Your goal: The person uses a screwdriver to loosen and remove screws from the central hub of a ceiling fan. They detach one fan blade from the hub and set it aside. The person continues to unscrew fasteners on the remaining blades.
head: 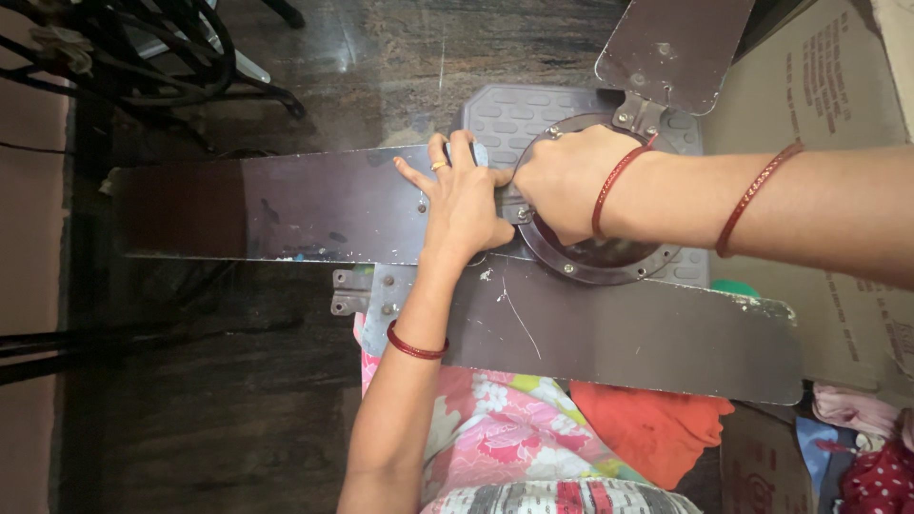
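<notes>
So on the far left the long brown fan blade point(276, 205) sticks way out over the dark floor point(190, 419), lying flat, and it looks like it has to lie that way because its inner end sits right at the round motor hub point(609, 252) in the middle. The left hand point(465, 202) is pressed down flat on that inner end, fingers spread and released rather than curled round anything, which reads to me as pinning the blade so it can't swing. Just below it a second blade point(619, 333) lies loose across the person's lap, its metal bracket point(367, 295) poking out on the left side. The right hand point(564, 181) comes in from the right over the hub, fingers clenched in tight at the spot where blade meets hub; whether it's pinching a screw or a small tool I can't tell, it's hidden. A third blade point(671, 48) angles up top. The hub rests on a grey plastic lid-like thing point(514, 109). On the right there's a flattened cardboard box point(838, 86), nothing visible inside.
</notes>
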